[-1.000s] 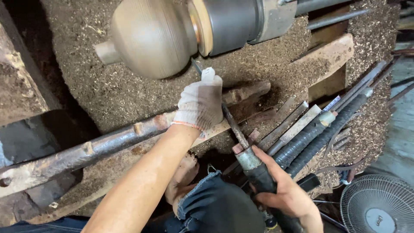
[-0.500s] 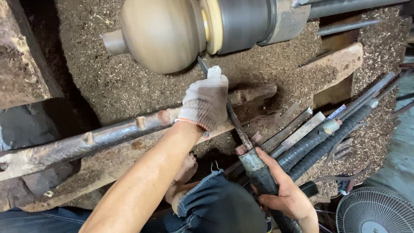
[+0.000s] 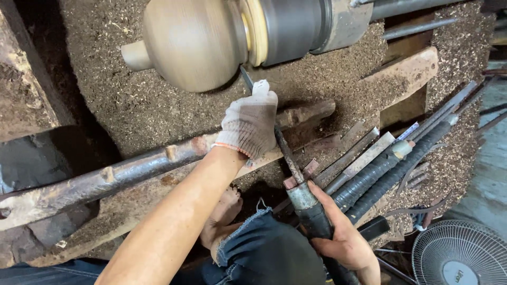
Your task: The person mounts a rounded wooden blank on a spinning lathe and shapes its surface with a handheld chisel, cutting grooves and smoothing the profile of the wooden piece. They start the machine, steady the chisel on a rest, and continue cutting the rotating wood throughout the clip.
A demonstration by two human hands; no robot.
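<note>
Left hand [image 3: 249,125], gloved, clamps the turning chisel [image 3: 285,153] against the iron tool rest [image 3: 132,169]; right hand [image 3: 340,237] grips its handle. Tip meets the spinning wooden blank [image 3: 193,45] — already rounded and smooth, still chucked — shavings [image 3: 142,105] beneath.

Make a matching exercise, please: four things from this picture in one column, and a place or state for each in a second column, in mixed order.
Things:
1. left hand
2. right hand
3. rounded wooden piece
4. fan

Places or states:
a. bottom right corner
b. bare, gripping the dark handle of the long tool
c. gloved, pressing the tool onto the rusty bar
d. blurred on the lathe, above the sawdust

Pairs: 1-c, 2-b, 3-d, 4-a
</note>
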